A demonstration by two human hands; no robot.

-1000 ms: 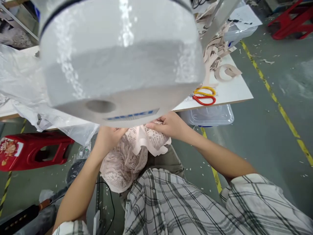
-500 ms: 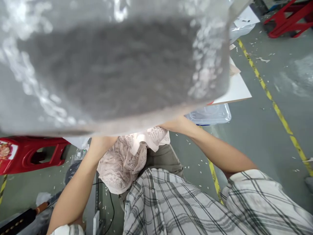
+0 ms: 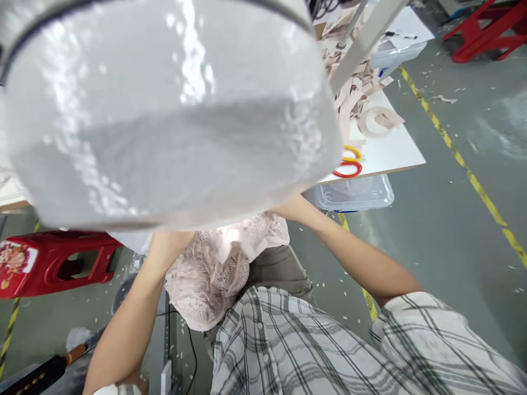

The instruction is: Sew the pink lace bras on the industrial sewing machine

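Note:
A big, glossy white machine housing (image 3: 197, 159) fills the upper view close to the camera and covers my fingers. Below its lower edge a pale pink lace garment (image 3: 206, 280) hangs in folds over my lap, with a smooth pale band at its top. My left hand (image 3: 171, 244) reaches under the housing at the garment's left side; only the wrist and back of the hand show. From the other side comes my right hand (image 3: 290, 208), at the garment's upper right edge. What the fingers of either hand grip is hidden.
Scissors with red and yellow handles (image 3: 348, 169) lie on the white tabletop (image 3: 395, 151) at right, near a heap of pale fabric strips (image 3: 356, 90). A clear plastic bin (image 3: 356, 193) sits below. A red stool (image 3: 61, 260) stands at left, another red stool (image 3: 486, 35) at upper right.
My view has shifted, so the housing sits farther left and uncovers the scissors and fabric strips. A bright light now falls on the garment's band. Both hands stay at the garment.

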